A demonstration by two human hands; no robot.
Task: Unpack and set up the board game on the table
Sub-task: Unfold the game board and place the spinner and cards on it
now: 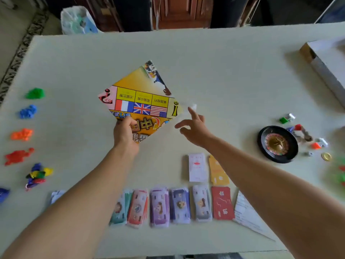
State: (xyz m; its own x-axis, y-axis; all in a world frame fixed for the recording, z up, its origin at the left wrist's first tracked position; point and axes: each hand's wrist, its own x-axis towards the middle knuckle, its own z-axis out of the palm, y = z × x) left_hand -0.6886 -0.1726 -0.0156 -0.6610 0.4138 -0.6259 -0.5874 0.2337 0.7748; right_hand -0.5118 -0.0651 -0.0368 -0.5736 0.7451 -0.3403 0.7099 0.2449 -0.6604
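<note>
A folded game board (141, 98), yellow with flag squares, is held above the middle of the pale table (233, 71). My left hand (125, 133) grips its near corner. My right hand (194, 128) hovers just to the right of the board with fingers spread, holding nothing. A row of play-money stacks (168, 206) and a red card pack (223, 202) lies along the near edge. Two more card stacks (207, 168) lie under my right forearm.
Piles of green (35, 93), blue (28, 111), orange (22, 134) and red (17, 156) plastic pieces line the left side. A small roulette wheel (277, 143) with loose tokens stands right. The open box (324, 58) sits far right. A folded sheet (248, 214) lies near right.
</note>
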